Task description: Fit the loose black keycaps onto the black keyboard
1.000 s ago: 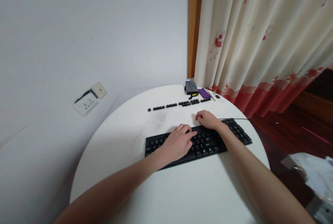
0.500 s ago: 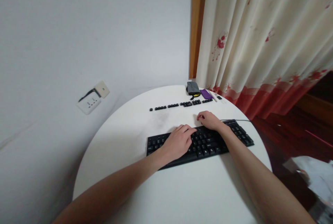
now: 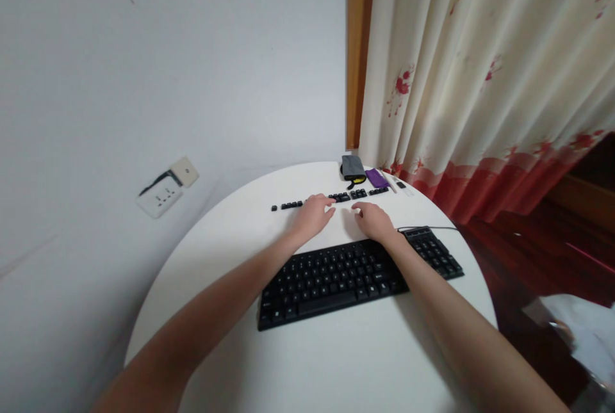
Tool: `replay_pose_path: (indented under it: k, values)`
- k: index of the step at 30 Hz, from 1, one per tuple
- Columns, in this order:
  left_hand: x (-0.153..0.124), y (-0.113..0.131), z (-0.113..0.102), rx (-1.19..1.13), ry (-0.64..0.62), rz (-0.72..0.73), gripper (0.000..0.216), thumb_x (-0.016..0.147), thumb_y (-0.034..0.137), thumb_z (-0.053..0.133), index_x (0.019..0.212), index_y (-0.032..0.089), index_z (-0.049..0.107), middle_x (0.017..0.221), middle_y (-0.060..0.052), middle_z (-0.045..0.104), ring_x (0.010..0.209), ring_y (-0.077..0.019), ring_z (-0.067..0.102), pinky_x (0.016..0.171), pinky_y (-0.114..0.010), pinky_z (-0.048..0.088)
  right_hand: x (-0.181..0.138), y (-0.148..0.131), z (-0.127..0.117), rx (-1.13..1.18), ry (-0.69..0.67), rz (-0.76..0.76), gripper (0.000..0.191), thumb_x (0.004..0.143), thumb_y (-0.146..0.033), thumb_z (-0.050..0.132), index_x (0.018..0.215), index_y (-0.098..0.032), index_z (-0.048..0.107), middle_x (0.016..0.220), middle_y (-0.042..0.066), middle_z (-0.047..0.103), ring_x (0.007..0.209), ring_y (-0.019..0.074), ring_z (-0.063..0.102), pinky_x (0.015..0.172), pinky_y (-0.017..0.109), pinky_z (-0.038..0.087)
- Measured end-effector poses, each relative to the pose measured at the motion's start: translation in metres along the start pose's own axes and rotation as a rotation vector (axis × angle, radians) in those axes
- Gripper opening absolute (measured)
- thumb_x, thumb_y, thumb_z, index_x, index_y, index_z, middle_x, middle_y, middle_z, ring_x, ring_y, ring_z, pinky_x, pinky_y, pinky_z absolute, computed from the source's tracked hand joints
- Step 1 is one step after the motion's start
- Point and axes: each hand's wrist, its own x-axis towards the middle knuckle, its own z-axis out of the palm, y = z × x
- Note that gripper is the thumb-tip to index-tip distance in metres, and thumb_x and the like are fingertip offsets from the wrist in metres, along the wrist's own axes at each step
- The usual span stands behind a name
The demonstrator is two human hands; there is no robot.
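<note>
A black keyboard (image 3: pixel 331 275) lies across the white table in front of me. Beyond it runs a row of loose black keycaps (image 3: pixel 358 194), set out in small groups. My left hand (image 3: pixel 312 216) is over the row, covering some keycaps, with thumb and fingers apart; I see nothing between them. Just behind the keyboard's back edge is my right hand (image 3: pixel 375 221), fingers loosely bent with a gap to the thumb and no object visible in it. The right forearm hides part of the keyboard near its number pad.
At the table's far edge lie a grey and black pouch (image 3: pixel 353 168), a purple cloth (image 3: pixel 376 178), a thin pale stick (image 3: pixel 390 182) and a small dark item (image 3: pixel 401 185). The keyboard's cable (image 3: pixel 432 228) trails right. A wall socket (image 3: pixel 160 196) and a curtain (image 3: pixel 432 80) stand behind.
My left hand has left the keyboard and moved forward to the keycap row. My right hand has stayed near the keyboard's back edge. The view has shifted slightly.
</note>
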Motion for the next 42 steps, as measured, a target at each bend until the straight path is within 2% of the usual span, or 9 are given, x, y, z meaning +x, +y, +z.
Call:
replay_pose_path:
  k: [5, 10, 18, 21, 24, 28, 33, 38, 42]
  values:
    - [0.033, -0.01, 0.02, 0.07, -0.007, -0.046, 0.026, 0.091, 0.024, 0.057, 0.112, 0.02, 0.073, 0.104, -0.01, 0.067, 0.105, -0.0252, 0.056, 0.092, -0.034, 0.046, 0.024, -0.01, -0.001, -0.087, 0.028, -0.014, 0.044, 0.093, -0.02, 0.045, 0.136, -0.023, 0.053, 0.13, 0.015, 0.059, 0.11, 0.0279, 0.062, 0.089, 0.035, 0.046]
    - [0.04, -0.011, 0.029, 0.094, -0.022, -0.031, 0.025, 0.091, 0.026, 0.057, 0.109, 0.02, 0.074, 0.103, -0.011, 0.064, 0.107, -0.0262, 0.052, 0.09, -0.035, 0.046, 0.043, -0.01, 0.0, -0.157, 0.022, -0.048, 0.044, 0.094, -0.018, 0.04, 0.136, -0.025, 0.053, 0.128, 0.015, 0.057, 0.108, 0.0283, 0.063, 0.086, 0.036, 0.047]
    - [0.032, -0.009, 0.027, 0.055, -0.048, -0.003, 0.022, 0.09, 0.023, 0.059, 0.105, 0.019, 0.075, 0.107, -0.011, 0.065, 0.11, -0.0263, 0.052, 0.094, -0.037, 0.045, 0.048, -0.01, -0.001, -0.205, 0.016, -0.093, 0.03, 0.094, -0.021, 0.046, 0.112, -0.02, 0.07, 0.121, 0.014, 0.059, 0.104, 0.0252, 0.062, 0.086, 0.031, 0.045]
    - [0.03, -0.006, 0.025, 0.029, -0.061, -0.016, 0.021, 0.09, 0.019, 0.057, 0.1, 0.019, 0.076, 0.102, -0.011, 0.07, 0.108, -0.0274, 0.056, 0.092, -0.037, 0.046, 0.045, -0.012, -0.004, -0.198, 0.022, -0.138, 0.024, 0.093, -0.021, 0.05, 0.099, -0.018, 0.073, 0.119, 0.014, 0.061, 0.11, 0.026, 0.058, 0.089, 0.03, 0.043]
    - [0.027, -0.003, 0.021, -0.004, -0.083, -0.039, 0.021, 0.088, 0.018, 0.059, 0.096, 0.021, 0.078, 0.097, -0.009, 0.073, 0.1, -0.0261, 0.063, 0.088, -0.035, 0.047, 0.041, -0.013, -0.006, -0.174, 0.012, -0.164, 0.018, 0.09, -0.02, 0.055, 0.092, -0.017, 0.073, 0.107, 0.012, 0.068, 0.107, 0.0242, 0.059, 0.086, 0.028, 0.042]
    - [0.015, 0.009, 0.011, -0.051, -0.097, -0.056, 0.016, 0.085, 0.024, 0.065, 0.091, 0.022, 0.079, 0.092, -0.007, 0.075, 0.09, -0.0241, 0.067, 0.083, -0.032, 0.049, 0.028, -0.006, -0.01, -0.121, 0.034, -0.161, 0.012, 0.086, -0.023, 0.061, 0.091, -0.019, 0.072, 0.1, 0.008, 0.071, 0.096, 0.0207, 0.062, 0.078, 0.025, 0.042]
    - [-0.025, 0.042, 0.005, -0.235, -0.103, -0.063, 0.019, 0.083, 0.036, 0.068, 0.09, 0.023, 0.079, 0.084, -0.004, 0.076, 0.077, -0.0204, 0.068, 0.073, -0.029, 0.05, 0.0, 0.016, -0.017, -0.048, 0.125, -0.105, 0.018, 0.088, -0.027, 0.059, 0.101, -0.02, 0.07, 0.103, 0.007, 0.072, 0.095, 0.0202, 0.063, 0.078, 0.026, 0.042]
    - [-0.057, 0.071, 0.007, -0.432, -0.159, -0.03, 0.016, 0.083, 0.031, 0.067, 0.087, 0.023, 0.08, 0.087, -0.003, 0.077, 0.076, -0.0181, 0.068, 0.076, -0.029, 0.05, -0.023, 0.036, -0.022, 0.033, 0.147, -0.073, 0.016, 0.086, -0.026, 0.062, 0.097, -0.02, 0.071, 0.095, 0.005, 0.073, 0.084, 0.0177, 0.064, 0.074, 0.026, 0.043]
    - [-0.064, 0.076, 0.01, -0.43, -0.153, -0.016, 0.014, 0.083, 0.028, 0.067, 0.086, 0.023, 0.079, 0.088, -0.003, 0.077, 0.081, -0.0192, 0.067, 0.078, -0.03, 0.05, -0.03, 0.044, -0.023, 0.165, 0.195, -0.077, 0.012, 0.082, -0.024, 0.064, 0.091, -0.02, 0.072, 0.091, 0.004, 0.073, 0.078, 0.0177, 0.063, 0.072, 0.027, 0.044]
